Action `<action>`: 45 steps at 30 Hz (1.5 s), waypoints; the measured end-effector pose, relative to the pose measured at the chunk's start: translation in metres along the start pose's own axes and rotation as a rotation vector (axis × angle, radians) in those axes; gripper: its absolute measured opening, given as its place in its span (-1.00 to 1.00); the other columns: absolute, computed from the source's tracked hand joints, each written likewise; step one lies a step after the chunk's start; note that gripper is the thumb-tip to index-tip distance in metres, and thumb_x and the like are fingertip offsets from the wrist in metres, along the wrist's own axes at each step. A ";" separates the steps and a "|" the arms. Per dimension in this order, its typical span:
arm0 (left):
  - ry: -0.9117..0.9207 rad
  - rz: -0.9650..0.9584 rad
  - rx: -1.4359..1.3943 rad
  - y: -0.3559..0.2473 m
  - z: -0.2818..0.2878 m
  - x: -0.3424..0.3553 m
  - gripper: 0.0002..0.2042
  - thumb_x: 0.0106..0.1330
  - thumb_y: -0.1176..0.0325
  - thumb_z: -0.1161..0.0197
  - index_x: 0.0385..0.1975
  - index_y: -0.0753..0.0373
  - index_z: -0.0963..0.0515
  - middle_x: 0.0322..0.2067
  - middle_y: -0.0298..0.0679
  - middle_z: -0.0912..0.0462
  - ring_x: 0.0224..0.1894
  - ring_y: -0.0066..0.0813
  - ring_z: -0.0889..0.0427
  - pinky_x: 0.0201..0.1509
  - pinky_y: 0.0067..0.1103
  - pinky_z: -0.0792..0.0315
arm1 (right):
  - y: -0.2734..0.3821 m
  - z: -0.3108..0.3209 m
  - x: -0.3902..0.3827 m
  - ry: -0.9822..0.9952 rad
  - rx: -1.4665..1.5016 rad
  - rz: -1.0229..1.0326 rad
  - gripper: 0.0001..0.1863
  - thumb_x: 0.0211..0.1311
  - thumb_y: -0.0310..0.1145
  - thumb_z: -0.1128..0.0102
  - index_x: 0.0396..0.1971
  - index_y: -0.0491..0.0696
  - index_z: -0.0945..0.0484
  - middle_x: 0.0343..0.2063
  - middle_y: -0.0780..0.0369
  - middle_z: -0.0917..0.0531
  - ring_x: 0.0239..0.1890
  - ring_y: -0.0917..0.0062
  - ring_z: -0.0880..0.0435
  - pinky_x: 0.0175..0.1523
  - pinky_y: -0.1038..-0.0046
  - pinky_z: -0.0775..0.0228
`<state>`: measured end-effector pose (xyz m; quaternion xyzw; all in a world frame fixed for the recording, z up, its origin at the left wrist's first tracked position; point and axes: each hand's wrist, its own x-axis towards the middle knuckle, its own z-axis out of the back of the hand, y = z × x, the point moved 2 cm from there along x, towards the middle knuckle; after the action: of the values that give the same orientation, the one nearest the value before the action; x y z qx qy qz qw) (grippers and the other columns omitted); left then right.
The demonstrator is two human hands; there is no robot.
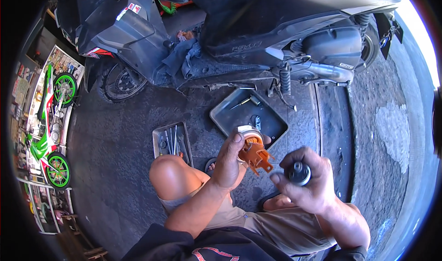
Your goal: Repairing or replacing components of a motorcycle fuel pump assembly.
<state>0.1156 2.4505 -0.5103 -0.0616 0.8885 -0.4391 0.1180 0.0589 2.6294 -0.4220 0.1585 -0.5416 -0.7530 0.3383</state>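
My left hand (226,166) grips an orange plastic housing (258,156) with a pale ring at its top, its tabs pointing down and right. To its right, my right hand (313,187) is wrapped around a dark cylindrical part (298,173) with a metal rim and a small nub on its end. The two parts are held apart. Behind the housing, a black tray (216,116) on the floor holds a screwdriver-like tool (251,100) and small metal pieces (258,122). A smaller tray (155,134) of long tools lies beside my left knee.
A dark scooter (313,40) stands across the top, with a dark cloth (184,58) on its footboard. A green motorbike (50,132) stands at the left by cluttered shelves (20,90). A raised concrete edge (357,123) runs along the right.
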 end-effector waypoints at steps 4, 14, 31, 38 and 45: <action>0.037 -0.118 0.077 -0.002 0.012 0.001 -0.50 0.51 -0.07 0.12 0.10 0.29 -0.33 -0.06 -0.08 -0.59 -0.03 -0.42 -0.62 0.12 -0.48 -0.48 | -0.006 -0.008 -0.007 0.388 -0.139 -0.102 -0.16 0.00 -0.20 -0.41 0.30 -0.11 -0.26 -0.54 0.10 -0.69 -0.49 0.21 -0.75 -0.31 0.24 -0.64; 0.077 -0.238 0.339 -0.011 0.018 -0.003 -0.48 0.47 -0.05 -0.03 0.13 0.31 -0.31 -0.06 -0.13 -0.55 0.00 -0.52 -0.52 0.12 -0.54 -0.41 | -0.018 -0.038 0.013 0.567 -0.150 -0.203 -0.32 -0.01 -0.25 -0.40 0.09 -0.23 -0.36 -0.52 0.09 -0.68 -0.46 0.18 -0.74 -0.33 0.34 -0.60; 0.028 -0.443 0.426 -0.008 0.020 -0.006 -0.42 0.44 -0.10 -0.05 0.17 0.32 -0.26 0.04 -0.03 -0.46 0.06 -0.40 -0.51 0.18 -0.47 -0.38 | -0.024 -0.047 -0.003 0.144 0.574 -0.638 -0.62 0.21 -0.34 -0.40 -0.05 -0.20 -0.54 -0.44 0.36 -0.64 -0.37 0.80 -0.54 -0.24 0.62 -0.46; 0.042 -0.378 0.254 -0.004 0.017 -0.011 -0.23 0.24 -0.21 -0.26 0.20 0.30 -0.22 0.09 0.01 -0.39 -0.02 -0.42 -0.52 0.12 -0.43 -0.45 | -0.025 -0.050 -0.009 0.085 0.592 -0.594 -0.73 0.22 -0.36 -0.38 -0.19 -0.18 -0.57 -0.46 0.37 -0.63 -0.40 0.81 -0.53 -0.28 0.64 -0.45; 0.107 -0.453 0.263 -0.002 0.022 -0.012 -0.28 0.25 -0.11 -0.28 0.21 0.29 -0.22 0.13 0.07 -0.34 0.04 -0.36 -0.52 0.14 -0.40 -0.46 | -0.031 -0.055 -0.012 -0.013 0.640 -0.611 -0.82 0.17 -0.43 -0.40 -0.33 -0.14 -0.56 -0.48 0.37 -0.64 -0.41 0.80 -0.57 -0.31 0.63 -0.47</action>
<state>0.1331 2.4355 -0.5198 -0.2198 0.7922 -0.5688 -0.0233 0.0909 2.6045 -0.4718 0.4035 -0.6779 -0.6138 0.0304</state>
